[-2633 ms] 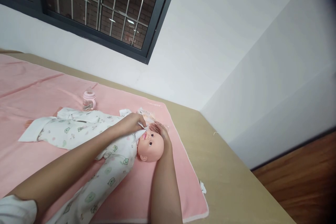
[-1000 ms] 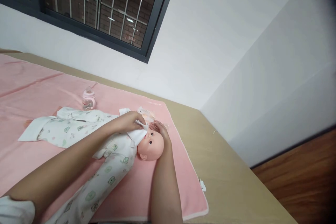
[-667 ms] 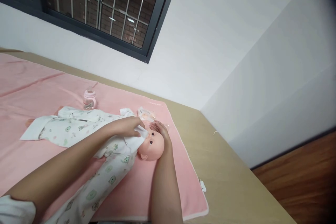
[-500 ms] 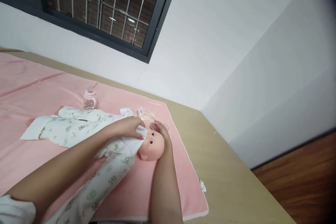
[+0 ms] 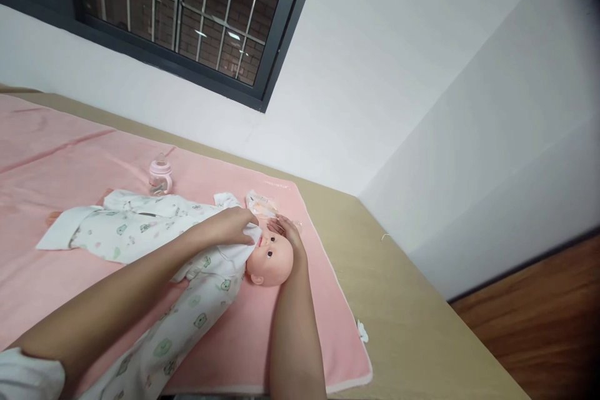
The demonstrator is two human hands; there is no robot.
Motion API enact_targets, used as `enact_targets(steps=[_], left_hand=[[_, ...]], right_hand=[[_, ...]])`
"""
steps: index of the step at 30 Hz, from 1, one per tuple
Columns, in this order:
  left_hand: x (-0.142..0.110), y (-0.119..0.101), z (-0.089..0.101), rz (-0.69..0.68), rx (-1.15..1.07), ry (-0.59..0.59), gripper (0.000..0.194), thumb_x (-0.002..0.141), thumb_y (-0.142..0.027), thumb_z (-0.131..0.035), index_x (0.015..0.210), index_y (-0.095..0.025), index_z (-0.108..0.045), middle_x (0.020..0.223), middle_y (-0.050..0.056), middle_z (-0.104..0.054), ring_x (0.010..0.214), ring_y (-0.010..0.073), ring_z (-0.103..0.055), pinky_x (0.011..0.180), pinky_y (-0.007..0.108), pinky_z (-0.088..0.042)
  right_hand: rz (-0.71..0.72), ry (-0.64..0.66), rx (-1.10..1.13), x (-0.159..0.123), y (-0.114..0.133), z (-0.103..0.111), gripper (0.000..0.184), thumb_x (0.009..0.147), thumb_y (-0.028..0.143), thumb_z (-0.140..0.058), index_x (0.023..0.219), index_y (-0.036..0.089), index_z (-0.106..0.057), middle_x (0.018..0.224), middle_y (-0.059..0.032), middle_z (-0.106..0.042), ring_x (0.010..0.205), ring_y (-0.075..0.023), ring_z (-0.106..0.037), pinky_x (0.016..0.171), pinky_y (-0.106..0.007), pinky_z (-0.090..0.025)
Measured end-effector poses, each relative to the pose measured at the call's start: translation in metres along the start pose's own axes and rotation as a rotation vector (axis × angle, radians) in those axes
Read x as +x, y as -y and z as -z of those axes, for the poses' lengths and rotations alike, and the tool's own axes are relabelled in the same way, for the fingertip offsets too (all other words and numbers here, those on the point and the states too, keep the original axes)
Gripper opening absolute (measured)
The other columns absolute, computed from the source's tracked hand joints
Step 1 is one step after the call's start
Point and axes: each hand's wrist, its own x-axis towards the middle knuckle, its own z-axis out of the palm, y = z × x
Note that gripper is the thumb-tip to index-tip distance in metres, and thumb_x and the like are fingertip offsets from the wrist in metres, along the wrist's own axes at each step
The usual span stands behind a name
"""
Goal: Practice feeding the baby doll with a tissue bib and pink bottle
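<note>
A baby doll (image 5: 276, 265) lies on its back on a pink blanket (image 5: 262, 337), head to the right, feet to the left. It wears white printed baby clothes (image 5: 131, 231) with small bear figures. My left hand (image 5: 234, 225) pinches the white neckline of the top just below the doll's red mouth. Against the far side of the doll's head rests my right hand (image 5: 288, 231), fingers extended and partly hidden by the head. A long printed piece of the clothing (image 5: 187, 325) stretches toward me under my left forearm.
A pink baby bottle with handles (image 5: 160, 176) stands on the blanket beyond the doll. A clear plastic packet (image 5: 260, 203) lies past its head. A white tag (image 5: 362, 331) shows at the blanket's right edge. The wooden surface (image 5: 389, 300) meets white walls, with a barred window above.
My left hand has drawn the neckline slightly down off the doll's face, so the red mouth now shows. My right hand stays in place.
</note>
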Motion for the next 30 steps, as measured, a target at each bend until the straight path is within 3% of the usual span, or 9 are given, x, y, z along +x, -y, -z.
enact_targets(steps=[2, 7, 16, 30], left_hand=[[0.001, 0.002, 0.000, 0.005, 0.005, 0.006, 0.007, 0.073, -0.020, -0.059, 0.077, -0.018, -0.064, 0.073, 0.002, -0.067, 0.073, 0.0212, -0.061, 0.056, 0.025, -0.033], [0.000, 0.002, 0.002, 0.052, -0.024, -0.012, 0.029, 0.076, -0.018, -0.062, 0.105, -0.016, -0.067, 0.108, 0.008, -0.070, 0.098, 0.0252, -0.062, 0.073, 0.026, -0.041], [0.005, 0.008, -0.004, -0.002, -0.056, -0.076, 0.023, 0.075, -0.015, -0.055, 0.093, -0.018, -0.070, 0.096, 0.006, -0.072, 0.092, 0.0252, -0.064, 0.073, 0.027, -0.042], [0.016, 0.016, -0.017, -0.018, -0.152, -0.162, 0.022, 0.076, -0.018, -0.056, 0.091, -0.017, -0.071, 0.100, 0.006, -0.072, 0.094, 0.0248, -0.065, 0.078, 0.027, -0.044]], right_hand=[[0.007, 0.000, -0.004, -0.002, 0.000, 0.000, 0.023, 0.069, 0.021, -0.073, 0.090, 0.017, -0.065, 0.079, -0.0035, -0.073, 0.078, -0.0151, -0.070, 0.085, -0.029, -0.055], [0.004, 0.015, -0.011, -0.003, 0.001, -0.001, 0.024, 0.069, 0.024, -0.074, 0.091, 0.019, -0.065, 0.082, -0.0030, -0.073, 0.081, -0.0163, -0.070, 0.088, -0.032, -0.055], [0.007, 0.011, 0.006, -0.002, -0.001, -0.001, 0.024, 0.068, 0.023, -0.075, 0.089, 0.018, -0.065, 0.080, -0.0034, -0.073, 0.079, -0.0156, -0.070, 0.086, -0.030, -0.055], [0.014, 0.019, -0.006, 0.001, -0.002, 0.001, 0.029, 0.065, 0.025, -0.078, 0.090, 0.018, -0.065, 0.080, -0.0029, -0.073, 0.079, -0.0153, -0.070, 0.085, -0.030, -0.055]])
